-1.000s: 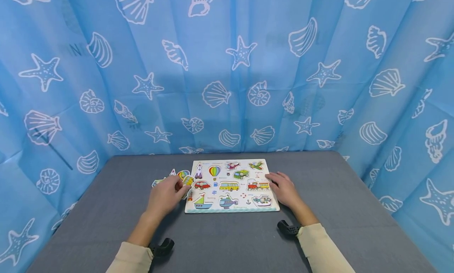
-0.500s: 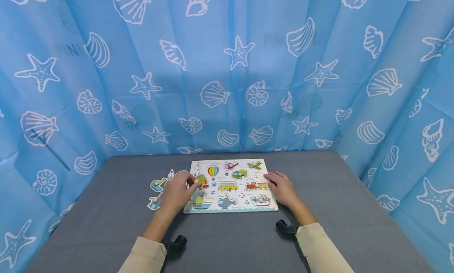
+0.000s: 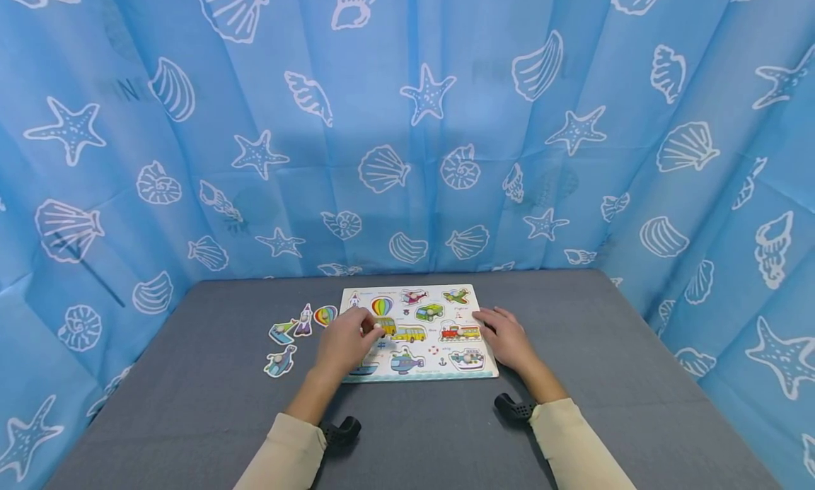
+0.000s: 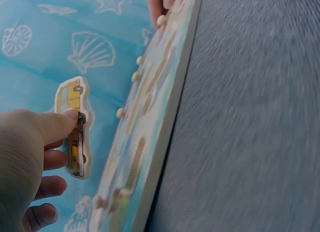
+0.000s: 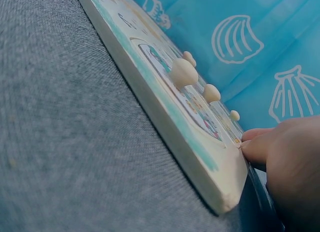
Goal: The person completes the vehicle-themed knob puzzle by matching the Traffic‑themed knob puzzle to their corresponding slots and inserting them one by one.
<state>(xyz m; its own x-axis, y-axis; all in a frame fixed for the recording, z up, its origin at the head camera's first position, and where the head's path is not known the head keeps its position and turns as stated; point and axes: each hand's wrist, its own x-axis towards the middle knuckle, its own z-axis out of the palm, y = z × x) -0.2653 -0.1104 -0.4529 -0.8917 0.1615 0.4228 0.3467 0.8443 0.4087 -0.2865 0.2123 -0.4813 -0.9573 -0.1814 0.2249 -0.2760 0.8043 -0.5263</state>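
Note:
In the head view my left hand [image 3: 344, 343] is over the left part of a white vehicle puzzle board [image 3: 433, 370]. Between thumb and fingers it pinches a yellow bus puzzle piece [image 3: 387, 326], held just left of the board's bus picture [image 3: 410, 334]. The left wrist view has this bus piece [image 4: 75, 99] tilted on end and apart from the board. My right hand [image 3: 509, 340] rests at the board's right edge, fingertips touching it. Up close in the right wrist view, the right hand [image 5: 295, 162] touches the edge beside several knobbed pieces.
Left of the board lie loose knobbed pieces: a sailboat [image 3: 281, 333], a rocket [image 3: 304, 322], a balloon [image 3: 325, 315] and a blue submarine-like piece [image 3: 280, 361]. A grey cloth [image 3: 420, 433] covers the table. A blue shell-patterned curtain [image 3: 407, 214] hangs behind it.
My left hand has carried the bus piece rightward from the loose pieces to over the board, uncovering those pieces. The right hand has stayed at the board's edge.

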